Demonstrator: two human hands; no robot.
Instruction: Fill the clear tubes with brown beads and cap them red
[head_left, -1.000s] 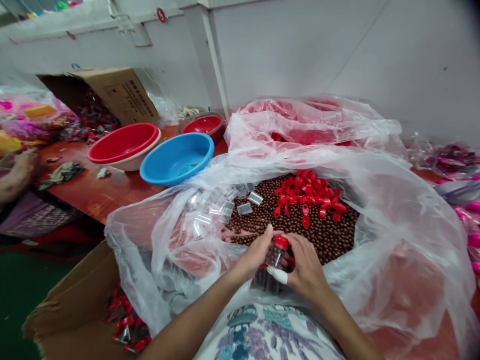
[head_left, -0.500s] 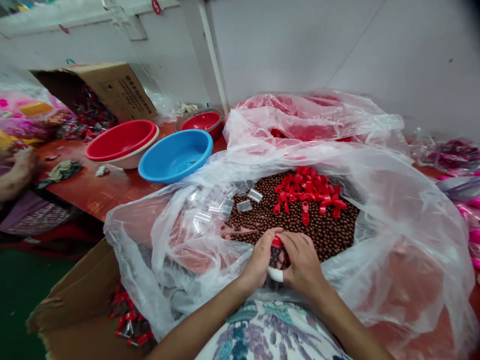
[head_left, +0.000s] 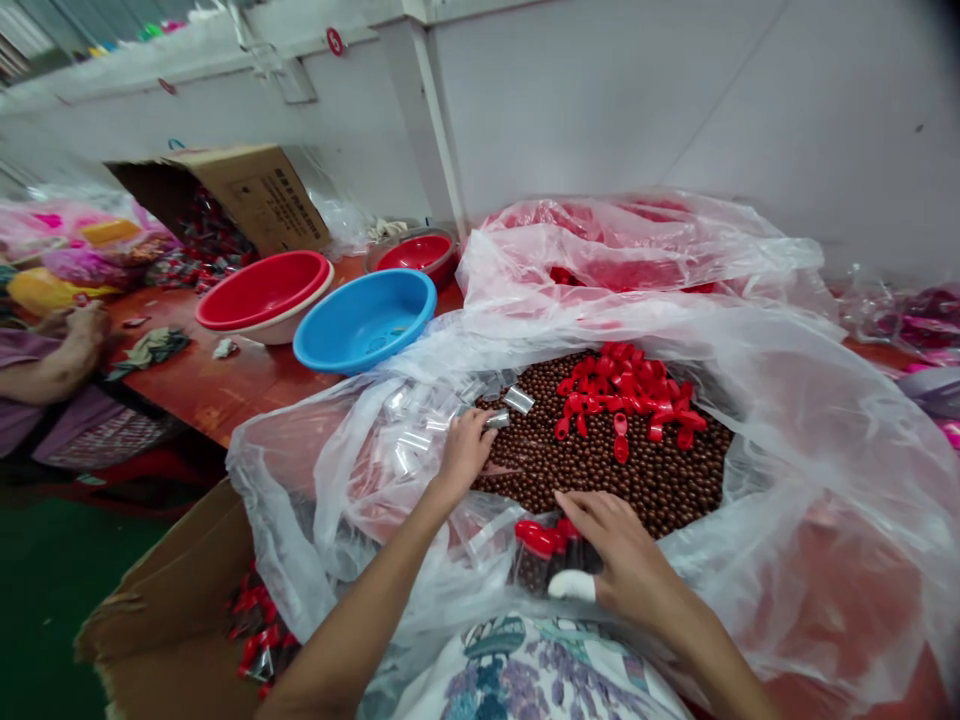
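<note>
My left hand (head_left: 466,452) reaches to the clear plastic cases (head_left: 411,440) at the left of the brown balls (head_left: 637,475), its fingertips at one clear case (head_left: 496,419). Whether the fingers grip it cannot be made out. My right hand (head_left: 611,540), with a white covering on the thumb, is spread over the near edge of the balls. Beside its fingers lie several filled, red-capped containers (head_left: 538,550). Red cap pieces (head_left: 626,390) are heaped on the far part of the balls, inside a translucent plastic bag (head_left: 787,400).
A blue basin (head_left: 366,320) and a red basin (head_left: 262,290) stand at the back left, near a tipped carton (head_left: 266,200). An open cardboard box (head_left: 172,600) is at lower left. Another person's hand (head_left: 86,325) is at far left. A second bag (head_left: 645,240) lies behind.
My hands have parted. The left has moved away to the clear cases; the right has let go of the red-capped container and opened. The view has shifted slightly.
</note>
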